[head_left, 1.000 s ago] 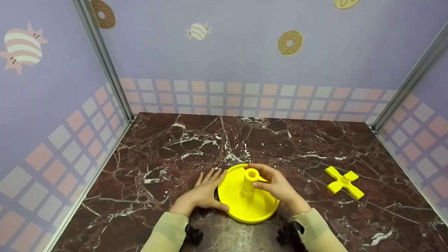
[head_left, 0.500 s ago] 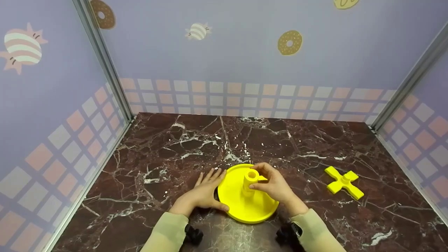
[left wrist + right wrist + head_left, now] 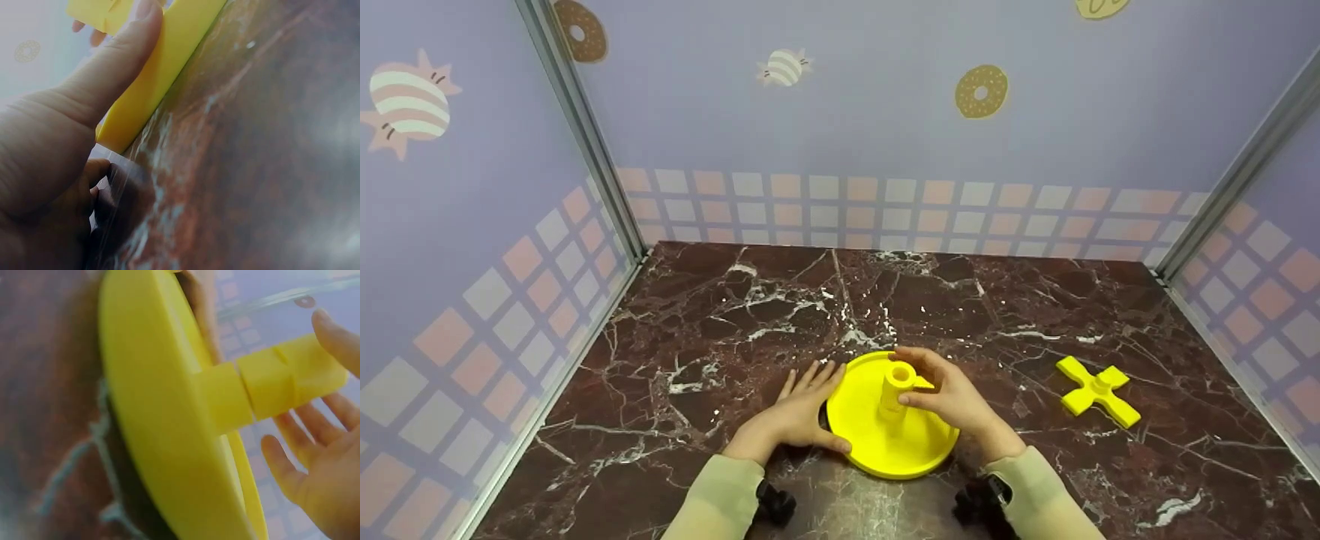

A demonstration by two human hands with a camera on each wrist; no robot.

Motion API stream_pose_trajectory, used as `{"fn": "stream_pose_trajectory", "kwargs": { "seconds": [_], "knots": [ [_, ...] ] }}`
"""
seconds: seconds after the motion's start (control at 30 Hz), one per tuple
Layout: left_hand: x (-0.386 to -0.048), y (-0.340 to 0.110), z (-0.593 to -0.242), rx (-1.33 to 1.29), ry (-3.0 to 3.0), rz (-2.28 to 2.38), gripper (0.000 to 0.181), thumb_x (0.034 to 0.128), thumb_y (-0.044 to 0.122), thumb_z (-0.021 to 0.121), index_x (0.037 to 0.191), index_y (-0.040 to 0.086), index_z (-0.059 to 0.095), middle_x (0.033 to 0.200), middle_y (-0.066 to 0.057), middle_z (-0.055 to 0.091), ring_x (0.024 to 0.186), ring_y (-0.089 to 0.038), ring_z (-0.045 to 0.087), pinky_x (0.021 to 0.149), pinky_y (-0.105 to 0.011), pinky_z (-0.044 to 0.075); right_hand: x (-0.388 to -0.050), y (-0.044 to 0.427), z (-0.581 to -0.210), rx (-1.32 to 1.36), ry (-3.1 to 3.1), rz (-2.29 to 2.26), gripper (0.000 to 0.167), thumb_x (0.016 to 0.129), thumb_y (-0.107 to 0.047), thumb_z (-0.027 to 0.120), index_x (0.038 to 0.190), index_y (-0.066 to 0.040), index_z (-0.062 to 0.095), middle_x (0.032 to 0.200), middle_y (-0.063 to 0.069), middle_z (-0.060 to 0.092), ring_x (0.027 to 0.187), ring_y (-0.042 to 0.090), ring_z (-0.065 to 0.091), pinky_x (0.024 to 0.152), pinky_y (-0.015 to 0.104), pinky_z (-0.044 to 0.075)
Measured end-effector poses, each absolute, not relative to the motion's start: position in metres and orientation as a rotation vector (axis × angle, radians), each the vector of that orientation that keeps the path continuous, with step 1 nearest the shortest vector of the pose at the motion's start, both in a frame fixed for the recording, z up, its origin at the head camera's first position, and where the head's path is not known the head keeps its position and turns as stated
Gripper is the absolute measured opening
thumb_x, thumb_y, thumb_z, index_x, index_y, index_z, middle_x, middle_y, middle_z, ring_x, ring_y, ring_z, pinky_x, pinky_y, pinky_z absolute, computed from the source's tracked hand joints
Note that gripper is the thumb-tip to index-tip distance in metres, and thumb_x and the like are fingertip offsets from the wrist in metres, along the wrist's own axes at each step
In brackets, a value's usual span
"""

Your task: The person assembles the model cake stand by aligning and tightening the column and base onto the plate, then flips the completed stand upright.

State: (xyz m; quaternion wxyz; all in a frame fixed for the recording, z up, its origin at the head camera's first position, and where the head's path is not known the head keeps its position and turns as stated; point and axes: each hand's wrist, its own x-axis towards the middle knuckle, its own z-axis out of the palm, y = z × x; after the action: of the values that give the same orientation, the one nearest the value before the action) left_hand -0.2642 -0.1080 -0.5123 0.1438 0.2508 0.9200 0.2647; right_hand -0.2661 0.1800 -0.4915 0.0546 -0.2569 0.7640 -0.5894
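A round yellow dish (image 3: 859, 442) with a raised rim lies on the tabletop. An upright hollow yellow tube (image 3: 892, 399) stands at its middle, with a small pointed tab sticking out to the right near its top. In the right wrist view the tube (image 3: 267, 385) shows seams between stacked sections. My right hand (image 3: 956, 401) holds the tube's upper part between thumb and fingers. My left hand (image 3: 795, 416) lies against the dish's left side, fingers spread and straight, thumb on the near rim. The left wrist view shows that thumb against the dish wall (image 3: 169, 62).
A yellow cross-shaped piece (image 3: 1099, 390) with a short central peg lies to the right on the dark marbled tabletop (image 3: 997, 307). Patterned panels (image 3: 870, 135) enclose the back and both sides. Small white specks are scattered behind the dish.
My right hand has shifted slightly about the tube's top, and the tab has turned a little up and back. The left hand and dish have stayed still.
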Motion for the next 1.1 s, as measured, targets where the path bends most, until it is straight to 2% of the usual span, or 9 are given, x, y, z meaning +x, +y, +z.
{"fn": "stream_pose_trajectory", "kwargs": {
  "seconds": [0.13, 0.27, 0.5, 0.63, 0.93, 1.1],
  "knots": [
    [-0.264, -0.108, -0.512, 0.721, 2.649, 0.761, 0.129, 0.0732, 0.063, 0.085, 0.167, 0.016, 0.011, 0.175, -0.013, 0.007, 0.162, -0.039, -0.002, 0.129, -0.064, -0.006, -0.267, 0.184, -0.490, -0.800, 2.218, -1.799, 0.060, 0.094, -0.008, 0.073, 0.149, 0.003, 0.050, 0.151, 0.025, 0.054, 0.131, 0.005, 0.059, 0.111, 0.020, 0.047],
    [-0.264, -0.108, -0.512, 0.724, 2.653, 0.755, 0.130, 0.0729, 0.064, 0.085, 0.167, 0.016, 0.010, 0.175, -0.013, 0.007, 0.162, -0.039, -0.002, 0.129, -0.064, -0.006, -0.267, 0.183, -0.490, -0.773, 2.213, -1.801, 0.057, 0.094, -0.007, 0.072, 0.146, 0.006, 0.052, 0.146, 0.028, 0.056, 0.120, 0.000, 0.063, 0.105, 0.021, 0.052],
    [-0.264, -0.108, -0.512, 0.718, 2.645, 0.771, 0.129, 0.0736, 0.063, 0.085, 0.168, 0.017, 0.010, 0.175, -0.013, 0.007, 0.162, -0.038, -0.002, 0.128, -0.065, -0.007, -0.265, 0.180, -0.490, -0.725, 2.298, -1.790, 0.054, 0.092, -0.008, 0.075, 0.141, 0.004, 0.056, 0.140, 0.026, 0.061, 0.117, 0.001, 0.064, 0.109, 0.031, 0.051],
    [-0.264, -0.108, -0.512, 0.717, 2.639, 0.784, 0.129, 0.0736, 0.062, 0.086, 0.167, 0.016, 0.010, 0.175, -0.014, 0.007, 0.162, -0.038, -0.003, 0.128, -0.065, -0.006, -0.265, 0.178, -0.490, -0.721, 2.337, -1.777, 0.053, 0.090, -0.009, 0.078, 0.137, 0.004, 0.058, 0.138, 0.025, 0.062, 0.118, 0.006, 0.065, 0.107, 0.036, 0.054],
    [-0.264, -0.108, -0.513, 0.716, 2.645, 0.775, 0.130, 0.0727, 0.063, 0.086, 0.168, 0.017, 0.010, 0.175, -0.013, 0.007, 0.162, -0.039, -0.002, 0.128, -0.065, -0.006, -0.265, 0.174, -0.494, -0.675, 2.456, -1.791, 0.048, 0.085, -0.009, 0.084, 0.124, 0.002, 0.058, 0.124, 0.022, 0.067, 0.111, 0.017, 0.065, 0.093, 0.031, 0.059],
    [-0.265, -0.108, -0.513, 0.720, 2.652, 0.762, 0.130, 0.0728, 0.062, 0.086, 0.168, 0.017, 0.010, 0.175, -0.013, 0.007, 0.162, -0.039, -0.002, 0.128, -0.065, -0.005, -0.264, 0.172, -0.496, -0.662, 2.475, -1.825, 0.050, 0.082, -0.007, 0.086, 0.119, 0.003, 0.055, 0.121, 0.023, 0.065, 0.111, 0.022, 0.064, 0.091, 0.034, 0.061]
  ]
}}
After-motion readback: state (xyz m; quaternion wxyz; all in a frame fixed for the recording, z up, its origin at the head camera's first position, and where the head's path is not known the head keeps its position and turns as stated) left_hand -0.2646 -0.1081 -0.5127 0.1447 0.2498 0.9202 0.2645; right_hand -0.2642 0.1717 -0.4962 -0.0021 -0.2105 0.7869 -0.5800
